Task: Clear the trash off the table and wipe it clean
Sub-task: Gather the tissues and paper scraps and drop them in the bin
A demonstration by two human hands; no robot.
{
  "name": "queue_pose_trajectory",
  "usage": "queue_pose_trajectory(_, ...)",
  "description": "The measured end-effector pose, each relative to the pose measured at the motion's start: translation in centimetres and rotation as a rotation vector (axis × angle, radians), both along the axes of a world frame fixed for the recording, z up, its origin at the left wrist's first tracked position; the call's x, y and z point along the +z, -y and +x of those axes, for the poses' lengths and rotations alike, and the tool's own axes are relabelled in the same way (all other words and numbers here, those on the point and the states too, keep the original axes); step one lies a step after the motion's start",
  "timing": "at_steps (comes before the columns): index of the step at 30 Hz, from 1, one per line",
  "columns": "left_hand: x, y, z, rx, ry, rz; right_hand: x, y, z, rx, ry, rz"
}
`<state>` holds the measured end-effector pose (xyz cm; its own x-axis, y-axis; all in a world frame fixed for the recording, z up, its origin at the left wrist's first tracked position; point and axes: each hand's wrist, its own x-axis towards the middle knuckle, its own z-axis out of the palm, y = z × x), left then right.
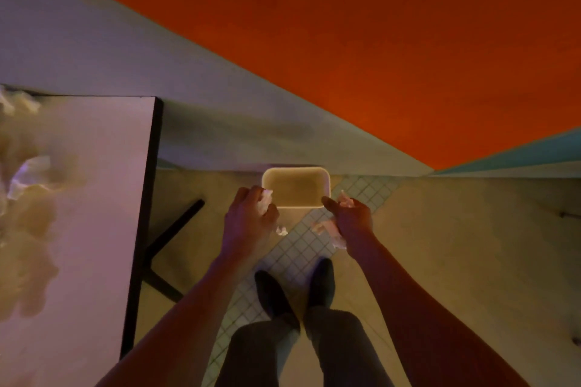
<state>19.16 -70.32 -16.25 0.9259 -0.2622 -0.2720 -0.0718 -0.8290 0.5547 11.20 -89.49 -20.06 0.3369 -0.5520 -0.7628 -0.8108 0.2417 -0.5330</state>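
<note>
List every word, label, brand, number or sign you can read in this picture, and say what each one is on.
None: no text can be read anywhere in this view.
The bin on the floor shows no label or mark.
The crumpled paper held by the left hand and the right hand looks blank.
The table and the trash on it show no print; that trash is too blurred to rule out small writing.

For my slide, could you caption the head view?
Both hands hold crumpled tissues over a floor bin beside the table.
</note>
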Motion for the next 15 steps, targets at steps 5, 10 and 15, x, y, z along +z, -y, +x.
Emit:
queue_pose_trajectory(5,-6.2,1.2,1.3,-0.006,-0.062,-0.006,-5.2,-0.9,2.8,0.045,0.053,-0.004)
queue_pose_trajectory(10,-14.6,2.6,2.7,-0.064,-0.104,-0.046,-12.3,-0.6,5.1,0.097,0.082,-0.057)
queue_pose_trajectory(15,-23.1,3.5,3.7,-0.097,0.012,-0.063,-18.8,-0.6,7.1,0.217,0.124,-0.172)
